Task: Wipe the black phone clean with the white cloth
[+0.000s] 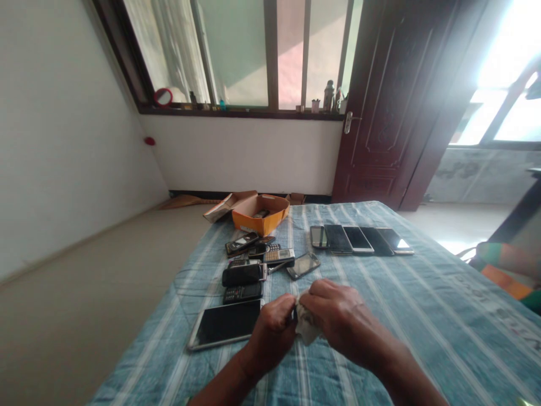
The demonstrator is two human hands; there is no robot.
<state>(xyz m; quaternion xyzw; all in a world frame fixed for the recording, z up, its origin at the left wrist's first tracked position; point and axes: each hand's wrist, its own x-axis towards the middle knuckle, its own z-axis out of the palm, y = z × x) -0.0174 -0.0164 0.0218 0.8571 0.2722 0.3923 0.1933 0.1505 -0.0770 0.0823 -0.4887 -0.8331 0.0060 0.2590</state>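
Here, from my remote seat, I see the left hand (276, 317) curled around a small dark object (291, 317), mostly hidden by the fingers, while the right hand (340, 307) pinches a crumpled white cloth (308, 330) against it, over the blue, white-striped fabric cover (359, 375). Just beside the left hand I make out a large black-screened tablet with a pale rim (226, 325), and beyond it a loose heap of old phones (243, 274) before an open orange cardboard box (253, 224); a row of five flat phones (358, 239) lies farther right.
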